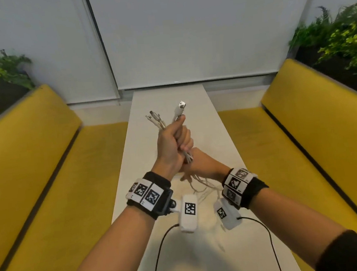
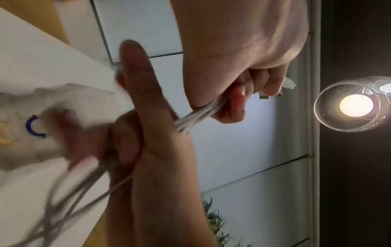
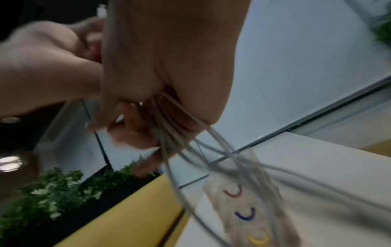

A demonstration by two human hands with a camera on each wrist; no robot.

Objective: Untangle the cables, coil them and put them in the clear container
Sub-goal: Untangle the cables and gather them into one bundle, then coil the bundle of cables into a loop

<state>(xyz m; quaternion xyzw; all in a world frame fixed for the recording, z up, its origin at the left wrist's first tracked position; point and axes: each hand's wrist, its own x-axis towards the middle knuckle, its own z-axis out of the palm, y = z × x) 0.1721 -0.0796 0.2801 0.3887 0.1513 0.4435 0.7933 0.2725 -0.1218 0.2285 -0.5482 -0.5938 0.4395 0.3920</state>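
A bundle of white cables [image 1: 179, 111] stands upright in my left hand [image 1: 172, 144], which grips it in a fist above the table, connector ends fanning out on top. My right hand [image 1: 199, 166] sits just below, fingers curled round the same cables [image 3: 180, 150], whose loose lengths hang tangled toward the table. In the left wrist view the left hand [image 2: 239, 93] clamps the cables [image 2: 196, 117] and the right hand [image 2: 143, 133] has its thumb pointing up. The clear container [image 3: 253, 197], with coloured rings inside, lies on the table below the hands; it is blurred [image 2: 52, 103].
The narrow white table [image 1: 170, 97] runs away from me between two yellow benches [image 1: 46, 168]. Green plants [image 1: 337, 41] stand behind each bench. A lit glass lamp [image 2: 355, 105] hangs overhead. Black leads [image 1: 159, 249] trail from my wrist cameras.
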